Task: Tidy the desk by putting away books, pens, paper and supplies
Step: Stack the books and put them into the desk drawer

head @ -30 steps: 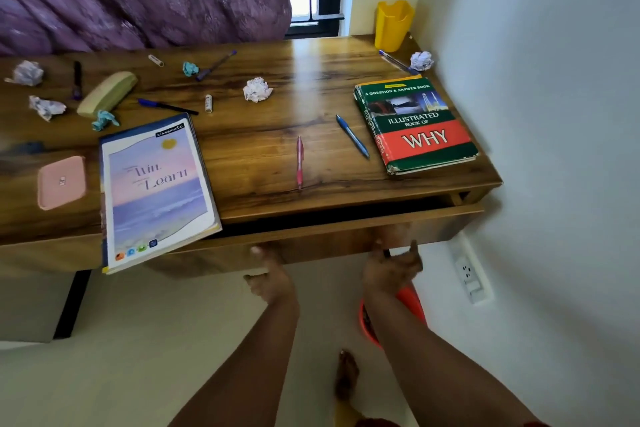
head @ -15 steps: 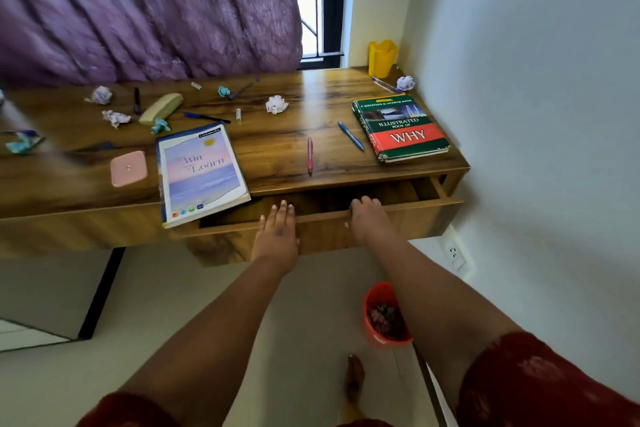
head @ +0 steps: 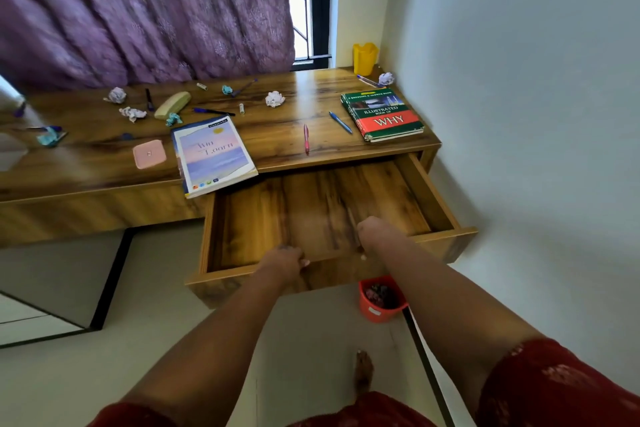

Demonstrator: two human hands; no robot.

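On the drawer front — both hands, fingers clamped over its edge.

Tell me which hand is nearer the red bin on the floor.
Right. The right hand grips the drawer front almost directly above the red bin; the left hand grips the same front edge further left.
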